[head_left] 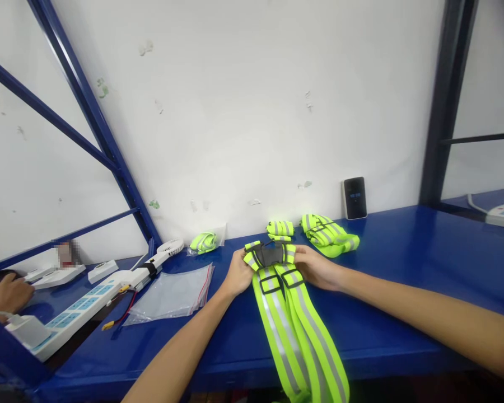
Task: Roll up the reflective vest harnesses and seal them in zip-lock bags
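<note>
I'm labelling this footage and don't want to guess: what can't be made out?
All in the head view:
- Lower ends of the reflective straps: cut off by the bottom edge.
- Fingertips of the left hand and right hand: mostly hidden by the straps.
- Digits on the black-fronted device: small and blurred.
- Another person's hand: cut off by the left edge.

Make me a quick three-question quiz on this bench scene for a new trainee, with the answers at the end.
1. Multiple choice: What sits between the left grip and the right grip?
A) a power strip
B) a dark buckle
C) a handheld fan

2. True or false: In the picture, the clear plastic bags lie to the left of the held neon straps.

3. Fill in the colour: The dark-faced device stands upright on a ____ table.

Key: 1. B; 2. True; 3. blue.
</note>
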A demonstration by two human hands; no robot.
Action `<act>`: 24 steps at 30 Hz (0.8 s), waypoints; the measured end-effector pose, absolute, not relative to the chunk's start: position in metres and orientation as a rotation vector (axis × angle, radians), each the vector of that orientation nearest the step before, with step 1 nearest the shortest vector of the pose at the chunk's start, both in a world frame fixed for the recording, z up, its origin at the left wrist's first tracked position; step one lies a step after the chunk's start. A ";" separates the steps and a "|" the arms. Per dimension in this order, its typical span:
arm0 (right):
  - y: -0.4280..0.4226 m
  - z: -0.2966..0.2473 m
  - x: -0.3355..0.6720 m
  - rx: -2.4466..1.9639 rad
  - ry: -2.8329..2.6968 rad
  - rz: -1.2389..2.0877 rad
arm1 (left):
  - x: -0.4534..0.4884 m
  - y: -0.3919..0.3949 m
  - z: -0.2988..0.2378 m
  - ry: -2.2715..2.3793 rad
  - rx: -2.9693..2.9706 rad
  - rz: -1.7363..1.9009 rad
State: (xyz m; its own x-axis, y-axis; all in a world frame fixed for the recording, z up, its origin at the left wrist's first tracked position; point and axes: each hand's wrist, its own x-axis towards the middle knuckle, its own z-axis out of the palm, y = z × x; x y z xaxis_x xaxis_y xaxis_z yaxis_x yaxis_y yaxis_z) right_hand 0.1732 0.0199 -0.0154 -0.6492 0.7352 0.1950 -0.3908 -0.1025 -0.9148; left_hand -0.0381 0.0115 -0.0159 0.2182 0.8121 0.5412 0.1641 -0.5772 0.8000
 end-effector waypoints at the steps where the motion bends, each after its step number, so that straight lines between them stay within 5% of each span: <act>1: 0.020 -0.017 0.172 -0.409 -1.399 1.840 | -0.037 0.009 -0.015 0.900 1.906 1.390; 24: 0.028 -0.025 0.172 -0.621 -1.685 1.243 | -0.015 0.003 -0.020 0.850 1.597 1.195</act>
